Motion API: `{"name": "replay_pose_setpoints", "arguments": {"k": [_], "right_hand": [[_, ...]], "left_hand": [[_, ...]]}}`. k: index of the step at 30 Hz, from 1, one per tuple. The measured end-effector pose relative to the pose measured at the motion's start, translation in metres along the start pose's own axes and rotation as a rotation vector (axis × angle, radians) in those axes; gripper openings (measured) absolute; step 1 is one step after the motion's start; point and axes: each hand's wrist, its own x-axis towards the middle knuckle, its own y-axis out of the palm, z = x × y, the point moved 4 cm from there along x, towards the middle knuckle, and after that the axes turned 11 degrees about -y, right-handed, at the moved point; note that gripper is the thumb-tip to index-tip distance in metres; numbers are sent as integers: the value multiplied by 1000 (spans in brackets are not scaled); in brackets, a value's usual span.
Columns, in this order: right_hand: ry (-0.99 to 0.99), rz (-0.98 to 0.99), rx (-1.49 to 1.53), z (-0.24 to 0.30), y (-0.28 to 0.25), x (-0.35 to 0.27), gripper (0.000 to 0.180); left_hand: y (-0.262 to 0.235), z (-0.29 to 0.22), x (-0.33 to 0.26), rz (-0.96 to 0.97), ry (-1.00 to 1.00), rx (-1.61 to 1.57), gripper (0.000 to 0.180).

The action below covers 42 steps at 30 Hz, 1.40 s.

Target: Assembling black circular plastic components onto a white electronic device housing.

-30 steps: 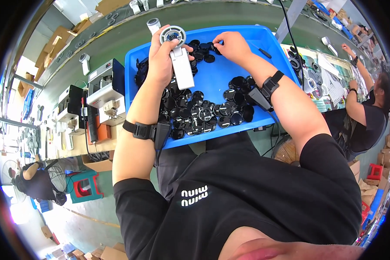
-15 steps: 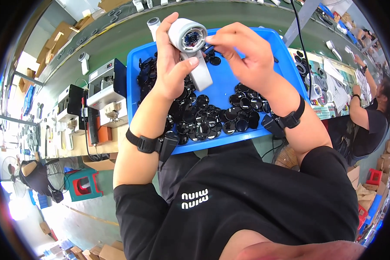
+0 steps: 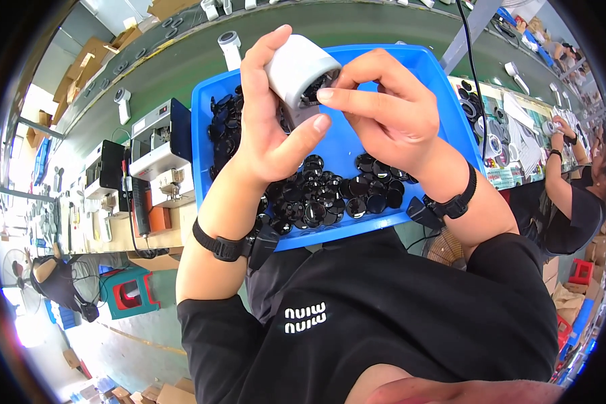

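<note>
My left hand (image 3: 276,128) grips a white cylindrical camera housing (image 3: 296,71), raised close to my face with its open end turned to the right. My right hand (image 3: 384,111) meets it from the right, thumb and fingertips pinched at the housing's opening; what they pinch is hidden. Below both hands lies a blue tray (image 3: 444,101) heaped with several round black lens parts (image 3: 330,198). Both wrists wear black straps.
A green conveyor belt (image 3: 182,60) runs behind the tray and carries white housings (image 3: 230,47). A grey benchtop machine (image 3: 158,155) stands at the left. A seated co-worker (image 3: 576,202) works at the right. A red stool (image 3: 124,293) sits on the floor.
Both hands lifted the white housing from over the tray up toward my face. The housing's open end turned to the right, and my right fingers closed in on its opening.
</note>
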Motion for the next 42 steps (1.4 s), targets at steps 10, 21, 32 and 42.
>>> {"name": "replay_pose_setpoints", "arguments": {"k": [10, 21, 32, 42], "right_hand": [[-65, -28, -13, -2, 1, 2, 46], [196, -209, 128, 4, 3, -2, 26], [193, -248, 257, 7, -4, -2, 20], [154, -188, 307, 7, 0, -6, 28]], "left_hand": [[-9, -2, 0, -49, 68, 308, 79], [-11, -3, -4, -138, 308, 517, 71], [-1, -24, -6, -249, 570, 587, 78], [3, -29, -9, -255, 597, 594, 75]]}}
